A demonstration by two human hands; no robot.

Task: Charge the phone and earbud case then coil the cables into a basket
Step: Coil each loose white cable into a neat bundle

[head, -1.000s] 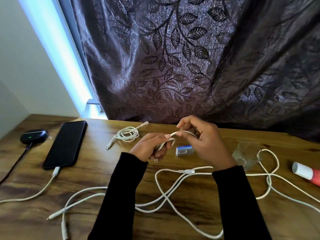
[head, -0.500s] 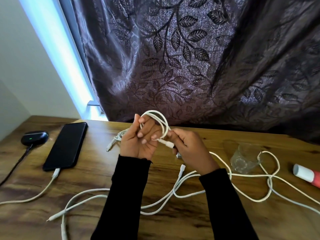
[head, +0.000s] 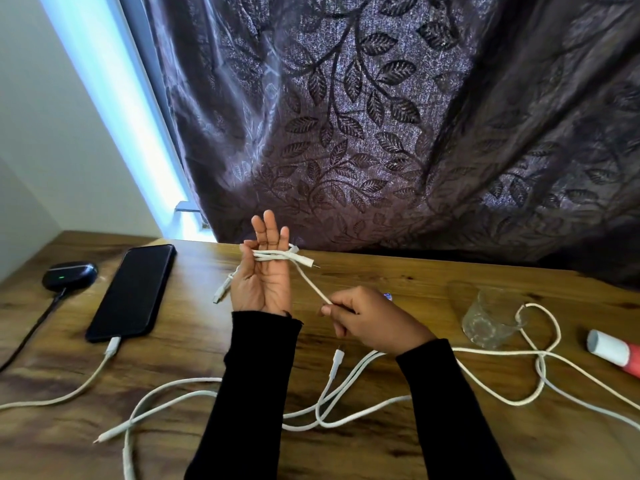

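My left hand (head: 262, 271) is raised palm towards me with fingers straight, and a white cable (head: 277, 255) is wound across them, its plug sticking out to the right. My right hand (head: 367, 317) pinches the same cable lower down, pulling it taut. The black phone (head: 133, 291) lies at the left with a white cable plugged into its near end. The black earbud case (head: 69, 274) beside it shows a green light and has a dark cable attached. No basket is in view.
Loose white cables (head: 346, 382) sprawl over the wooden table (head: 398, 452) in front of me and to the right. A clear glass (head: 491, 317) stands at the right, a red and white tube (head: 614, 351) beyond it. A dark curtain hangs behind.
My left hand has opened its fingers straight up with the cable wrapped round them. My right hand has dropped lower and to the right, drawing the cable out.
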